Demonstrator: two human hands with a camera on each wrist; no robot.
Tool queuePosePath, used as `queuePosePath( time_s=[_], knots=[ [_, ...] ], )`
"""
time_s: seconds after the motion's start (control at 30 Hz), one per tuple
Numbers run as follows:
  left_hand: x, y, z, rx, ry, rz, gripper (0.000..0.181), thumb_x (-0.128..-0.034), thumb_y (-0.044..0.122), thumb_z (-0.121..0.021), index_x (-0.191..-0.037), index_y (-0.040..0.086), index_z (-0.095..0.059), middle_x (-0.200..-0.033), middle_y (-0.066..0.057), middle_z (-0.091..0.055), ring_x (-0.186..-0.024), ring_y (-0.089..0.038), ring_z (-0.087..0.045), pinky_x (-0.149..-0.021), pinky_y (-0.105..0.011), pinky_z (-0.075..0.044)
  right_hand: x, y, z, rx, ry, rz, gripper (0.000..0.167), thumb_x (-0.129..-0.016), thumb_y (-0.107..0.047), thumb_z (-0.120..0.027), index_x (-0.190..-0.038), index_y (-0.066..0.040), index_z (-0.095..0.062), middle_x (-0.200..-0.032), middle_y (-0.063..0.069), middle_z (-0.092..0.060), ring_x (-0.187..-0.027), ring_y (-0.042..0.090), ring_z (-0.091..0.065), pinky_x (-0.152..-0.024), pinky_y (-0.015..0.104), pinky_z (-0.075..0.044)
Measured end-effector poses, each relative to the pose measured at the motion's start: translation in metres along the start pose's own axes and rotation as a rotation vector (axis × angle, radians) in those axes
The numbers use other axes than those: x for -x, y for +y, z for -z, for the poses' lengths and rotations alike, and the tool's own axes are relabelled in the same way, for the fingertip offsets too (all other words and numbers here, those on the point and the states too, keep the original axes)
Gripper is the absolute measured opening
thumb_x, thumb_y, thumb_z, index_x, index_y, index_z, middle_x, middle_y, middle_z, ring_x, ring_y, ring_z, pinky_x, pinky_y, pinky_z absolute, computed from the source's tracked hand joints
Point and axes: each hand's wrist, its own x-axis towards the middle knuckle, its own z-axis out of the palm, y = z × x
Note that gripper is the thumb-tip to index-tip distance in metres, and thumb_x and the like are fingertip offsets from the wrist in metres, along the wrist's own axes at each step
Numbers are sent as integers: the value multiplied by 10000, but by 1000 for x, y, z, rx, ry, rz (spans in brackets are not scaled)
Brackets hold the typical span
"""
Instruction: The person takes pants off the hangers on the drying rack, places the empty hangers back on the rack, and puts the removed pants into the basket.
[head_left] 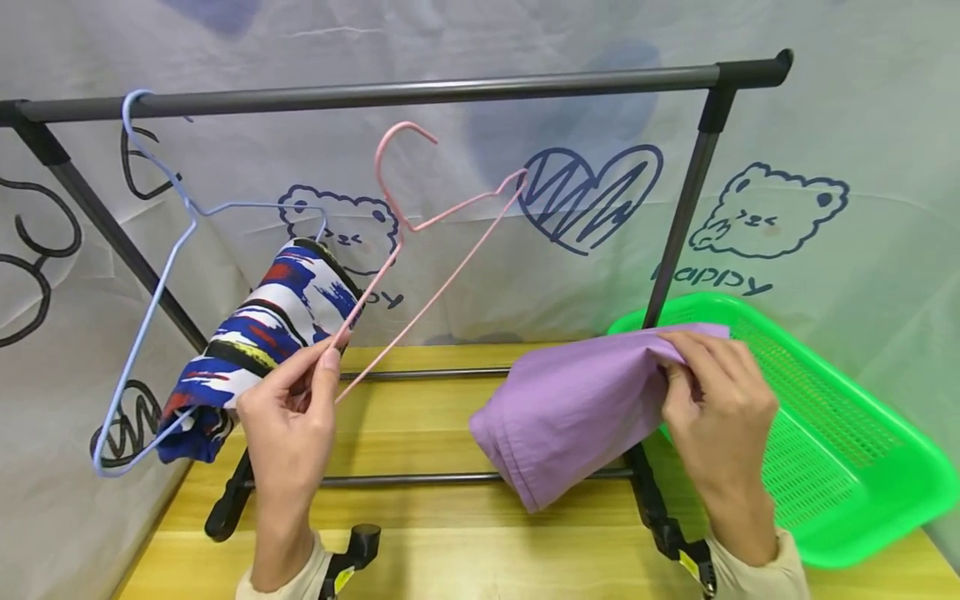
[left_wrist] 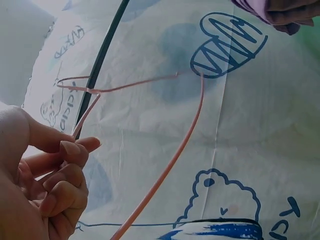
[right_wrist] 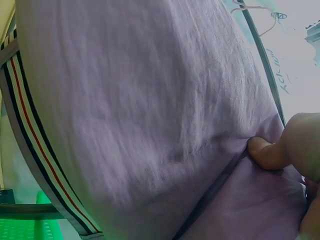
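A pink hanger (head_left: 450, 279) is held up at a tilt by my left hand (head_left: 292, 425), whose thumb and fingers pinch one of its sides; its hook touches nothing. In the left wrist view the same hand (left_wrist: 50, 175) pinches the pink wire (left_wrist: 167, 170). My right hand (head_left: 720, 417) grips a purple cloth (head_left: 570, 408) by its upper right part, and the cloth hangs folded to the left. The right wrist view has the purple cloth (right_wrist: 140, 110) filling most of the picture, with a striped band along one edge and my right thumb (right_wrist: 270, 152) pressed on it.
A dark rack's top bar (head_left: 450, 90) spans the back. On its left end hangs a blue hanger (head_left: 150, 312) carrying a patterned cloth (head_left: 262, 325) in blue, white and red. At the right stands a green basket (head_left: 870, 533) on the wooden table (head_left: 450, 550).
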Motion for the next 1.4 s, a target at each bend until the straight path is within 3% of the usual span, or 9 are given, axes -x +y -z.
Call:
queuePosePath(
  time_s=[0.3,0.53,0.77,1.1,1.27,1.4],
  knots=[
    [-12,9,-10,50,44,24,214,-1024,55,-615,-1165,-4,-764,-912,64,-699,-665,-117,-538,-542,-126,-428,2,0,0,0,-13,-20,220,-869,96,-672,-1060,53,-772,-1038,197,-746,-970,401,-651,-984,189,-400],
    [-26,12,-16,81,50,9,214,-1030,77,-614,-1160,16,-773,-744,-52,-553,-621,-131,-486,-486,-171,-340,1,0,-1,-8,-23,-20,216,-874,93,-678,-1060,43,-776,-1039,187,-749,-957,388,-650,-972,170,-395],
    [-32,5,-25,68,22,-5,210,-1026,74,-624,-1161,2,-768,-737,-96,-593,-608,-115,-494,-467,-172,-311,2,2,-1,-13,-34,-25,221,-872,92,-683,-1066,39,-776,-1044,186,-748,-959,386,-648,-964,159,-388],
    [-29,1,-29,-24,-10,-30,202,-1020,97,-642,-1156,28,-774,-741,-97,-672,-576,-92,-511,-470,-147,-347,4,2,-2,15,-56,-37,229,-873,65,-692,-1079,20,-781,-1061,160,-753,-988,360,-663,-944,302,-468],
    [-24,9,-27,-161,-25,-57,240,-1027,106,-627,-1222,45,-752,-796,-66,-719,-631,-123,-566,-517,-111,-418,4,1,-3,16,-59,-36,219,-876,50,-697,-1076,19,-780,-1057,155,-754,-984,355,-663,-915,378,-487],
    [-21,16,-24,-258,-7,-73,288,-1023,108,-632,-1295,72,-718,-944,-82,-753,-770,-164,-640,-603,-74,-458,4,1,-3,11,-59,-35,232,-878,57,-682,-1083,15,-781,-1061,152,-755,-987,352,-665,-915,388,-493]
  ],
)
